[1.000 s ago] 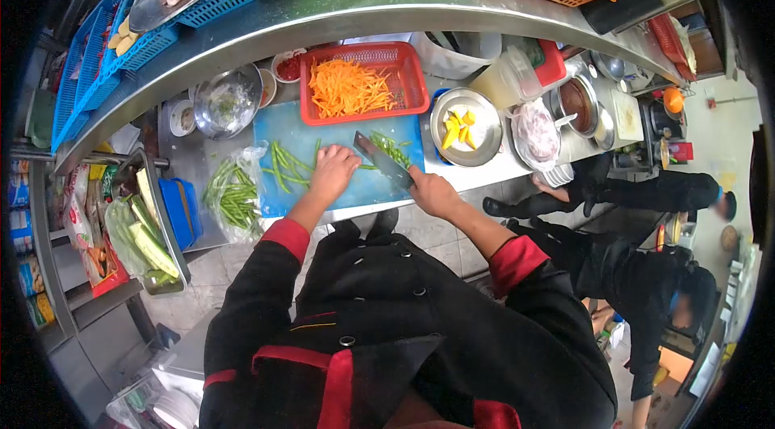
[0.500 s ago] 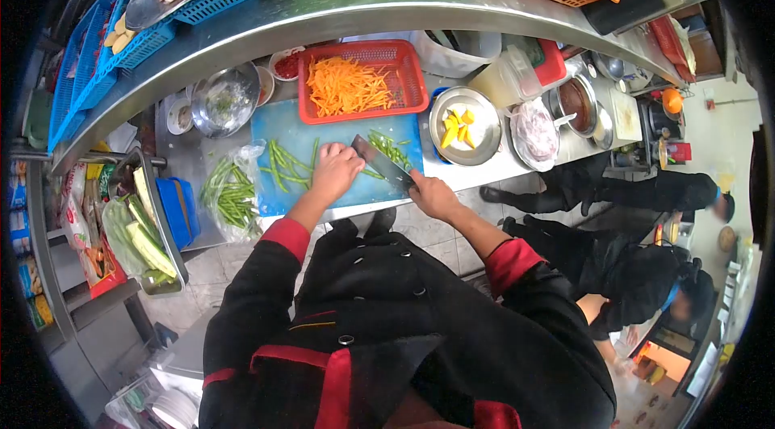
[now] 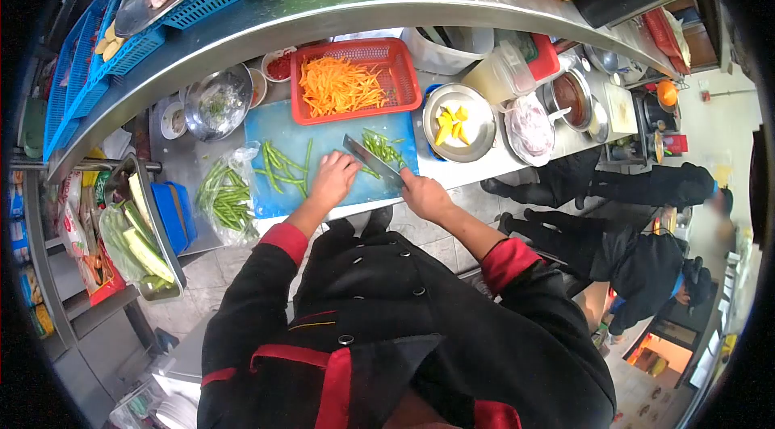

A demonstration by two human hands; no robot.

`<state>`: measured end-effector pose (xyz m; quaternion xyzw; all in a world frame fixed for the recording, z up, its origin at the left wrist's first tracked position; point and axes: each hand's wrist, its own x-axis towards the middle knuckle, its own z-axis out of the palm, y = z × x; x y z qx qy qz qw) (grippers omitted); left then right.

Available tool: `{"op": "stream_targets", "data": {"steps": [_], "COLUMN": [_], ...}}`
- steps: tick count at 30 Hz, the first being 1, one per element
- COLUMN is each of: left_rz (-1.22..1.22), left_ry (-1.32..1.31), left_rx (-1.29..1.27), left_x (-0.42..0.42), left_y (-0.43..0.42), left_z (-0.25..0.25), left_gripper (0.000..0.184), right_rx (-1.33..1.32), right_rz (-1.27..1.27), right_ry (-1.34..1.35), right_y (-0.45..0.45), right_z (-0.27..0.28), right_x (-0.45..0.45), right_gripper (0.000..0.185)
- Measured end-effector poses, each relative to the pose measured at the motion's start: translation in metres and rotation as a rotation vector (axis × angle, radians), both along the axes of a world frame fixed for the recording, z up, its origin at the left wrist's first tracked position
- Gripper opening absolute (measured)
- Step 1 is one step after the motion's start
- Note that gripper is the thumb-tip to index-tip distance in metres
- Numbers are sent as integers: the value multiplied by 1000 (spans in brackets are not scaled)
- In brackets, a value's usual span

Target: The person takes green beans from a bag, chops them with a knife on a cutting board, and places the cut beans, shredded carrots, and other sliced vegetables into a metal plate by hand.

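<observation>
My right hand grips the handle of a cleaver-like kitchen knife, its blade slanting across the board towards the upper left. My left hand presses down with bent fingers on green beans, most of them hidden beneath it; some ends stick out towards the blade. Cut green beans lie just beyond the knife. Whole green beans are spread left of my left hand. All of this rests on a blue cutting board.
Behind the board stands a red basket of shredded carrot. A steel bowl with yellow pieces sits right, a bag of green beans left. A steel shelf overhangs the counter. Two people stand at the right.
The view has shifted slightly. The knife blade looks narrower, turned more edge-on, and stays close to my left fingers. A person at the right has moved an arm.
</observation>
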<state>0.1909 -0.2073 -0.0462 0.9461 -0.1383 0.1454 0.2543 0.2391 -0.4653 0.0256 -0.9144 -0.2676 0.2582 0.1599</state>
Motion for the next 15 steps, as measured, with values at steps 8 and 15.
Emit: {"op": "stream_targets", "data": {"steps": [8,15], "left_rz": [-44,10], "left_ry": [65,62], "left_rx": [-24,-7], "left_x": [6,1], "left_y": [3,1], "left_z": [2,-9], "left_gripper": [20,23], "right_rx": [-133,-134], "right_rz": [73,66], "right_ry": [-22,39], "right_y": [9,18], "right_z": [-18,18], "right_x": [-13,-8], "right_gripper": [29,34]}}
